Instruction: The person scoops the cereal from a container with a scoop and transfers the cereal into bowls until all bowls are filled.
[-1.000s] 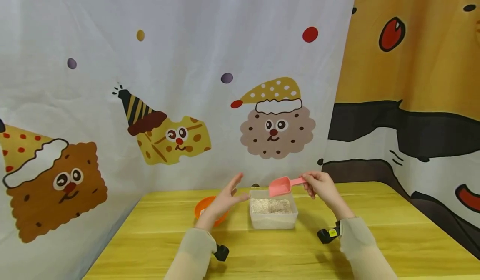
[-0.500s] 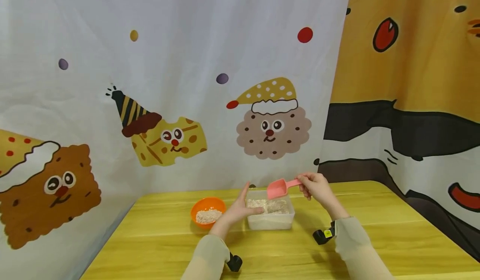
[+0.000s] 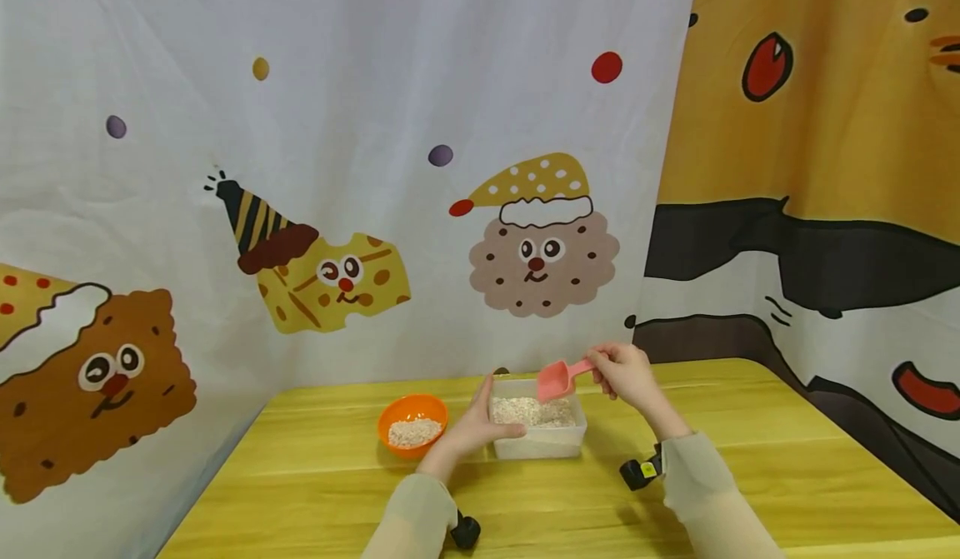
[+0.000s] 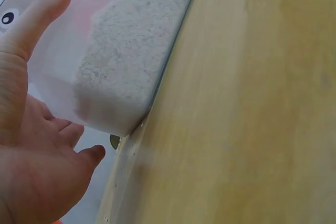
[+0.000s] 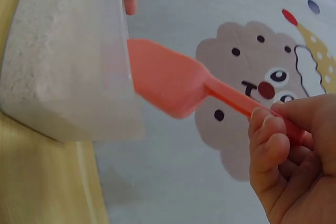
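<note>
My right hand (image 3: 624, 373) pinches the handle of a pink scoop (image 3: 556, 381) between thumb and fingers. Its blade dips past the rim of a translucent plastic tub (image 3: 538, 442). Inside lie pale rolled oats (image 3: 528, 411). At the tub's near left corner my left hand (image 3: 474, 427) holds the wall, thumb along the front and fingers along the left side. The left wrist view has the thumb (image 4: 39, 17) against the tub wall. From the right wrist, the scoop's front edge (image 5: 157, 74) appears over the rim.
An orange bowl (image 3: 385, 423) with some oats in it stands left of the tub, close to my left forearm. Both rest on a yellow wood-grain table (image 3: 315, 476). Behind the table hangs a white curtain (image 3: 360, 126) with cartoon prints.
My left hand has moved right, from in front of the bowl onto the tub's left side, uncovering the bowl. The scoop has tilted and come down slightly toward the oats.
</note>
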### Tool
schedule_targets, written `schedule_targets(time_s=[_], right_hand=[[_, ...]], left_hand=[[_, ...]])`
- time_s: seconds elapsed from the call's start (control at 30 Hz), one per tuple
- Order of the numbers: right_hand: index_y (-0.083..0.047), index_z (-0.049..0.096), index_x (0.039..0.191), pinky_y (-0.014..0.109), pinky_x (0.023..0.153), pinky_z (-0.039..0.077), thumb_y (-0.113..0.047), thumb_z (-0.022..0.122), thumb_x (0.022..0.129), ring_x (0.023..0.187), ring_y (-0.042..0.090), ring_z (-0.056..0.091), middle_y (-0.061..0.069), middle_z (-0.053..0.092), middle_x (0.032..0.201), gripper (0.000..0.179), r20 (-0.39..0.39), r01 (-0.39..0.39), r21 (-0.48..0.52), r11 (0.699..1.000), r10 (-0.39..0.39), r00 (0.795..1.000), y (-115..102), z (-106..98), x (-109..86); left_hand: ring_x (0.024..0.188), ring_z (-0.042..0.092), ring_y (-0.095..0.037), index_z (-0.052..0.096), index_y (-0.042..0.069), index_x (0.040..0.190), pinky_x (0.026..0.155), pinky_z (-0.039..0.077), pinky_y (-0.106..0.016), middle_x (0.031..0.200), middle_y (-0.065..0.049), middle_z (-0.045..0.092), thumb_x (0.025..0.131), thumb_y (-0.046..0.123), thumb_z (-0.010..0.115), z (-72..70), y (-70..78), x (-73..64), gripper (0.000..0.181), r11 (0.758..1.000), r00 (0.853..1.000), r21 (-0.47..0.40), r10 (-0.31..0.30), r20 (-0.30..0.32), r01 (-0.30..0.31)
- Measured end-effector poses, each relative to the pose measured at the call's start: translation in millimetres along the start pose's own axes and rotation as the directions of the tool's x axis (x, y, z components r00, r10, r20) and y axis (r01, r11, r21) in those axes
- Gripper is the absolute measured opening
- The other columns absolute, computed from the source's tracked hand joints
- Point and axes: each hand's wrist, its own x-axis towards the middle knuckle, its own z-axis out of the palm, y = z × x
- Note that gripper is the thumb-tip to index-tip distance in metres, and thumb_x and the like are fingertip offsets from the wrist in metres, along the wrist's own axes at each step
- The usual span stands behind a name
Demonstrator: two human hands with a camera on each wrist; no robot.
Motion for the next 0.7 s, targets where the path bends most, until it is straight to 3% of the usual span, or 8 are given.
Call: schedule_targets(time_s=[0.2,0.37,0.7], right_hand=[[-0.001,0.069,0.090,0.030,0.038,0.045,-0.014,0.058,0.097,0.039,0.017,0.049,0.007,0.057,0.057,0.018,0.001,0.057,-0.147,0.987,-0.058,0.998,-11,7,-3.6],[-0.001,0.069,0.092,0.029,0.038,0.045,-0.012,0.058,0.096,0.040,0.015,0.049,0.008,0.057,0.059,0.017,0.005,0.098,-0.246,0.964,-0.099,0.995,-17,13,-7.2],[-0.002,0.069,0.091,0.030,0.039,0.045,-0.012,0.056,0.097,0.040,0.015,0.049,0.010,0.058,0.060,0.017,0.027,0.101,-0.255,0.962,-0.098,0.995,-16,18,-6.9]], left_hand=[[0.144,0.010,-0.040,0.000,0.015,0.157,0.108,0.020,-0.063,0.161,-0.017,0.005,0.080,0.034,0.081,-0.4,1.9,-2.2,0.113,1.000,1.000,-0.024,-0.009,-0.004,0.009],[0.144,0.012,-0.040,0.001,0.017,0.157,0.108,0.022,-0.063,0.160,-0.017,0.008,0.080,0.031,0.080,1.4,-0.1,-0.7,0.112,0.999,1.000,-0.048,0.000,0.001,0.000],[0.144,0.013,-0.040,0.001,0.021,0.157,0.107,0.022,-0.064,0.161,-0.015,0.008,0.081,0.030,0.080,0.8,-0.2,-1.3,0.110,0.999,1.000,-0.054,-0.007,-0.007,0.006]])
